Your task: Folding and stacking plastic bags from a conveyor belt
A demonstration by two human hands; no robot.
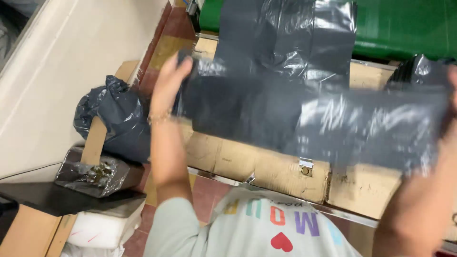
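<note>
Grey plastic bag [304, 119] stretched sideways above cardboard-covered counter [266, 166], long axis hand to hand. Left hand [167, 83] pinches one end; right hand [452, 102], mostly off-frame, seems clamped on the other.

Dark grey plastic bag [304, 119], glossy, crinkled, stretched flat, horizontal above cardboard-covered bench.

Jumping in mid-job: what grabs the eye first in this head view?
The wide sheet of dark grey glossy plastic film, stretched across the middle between the left hand and the right hand at the frame's right edge. Beneath it lies a worn brown cardboard-covered bench. At the left, a tied dark plastic bag sits by the pale wall, and green sheeting fills the top right.
</note>
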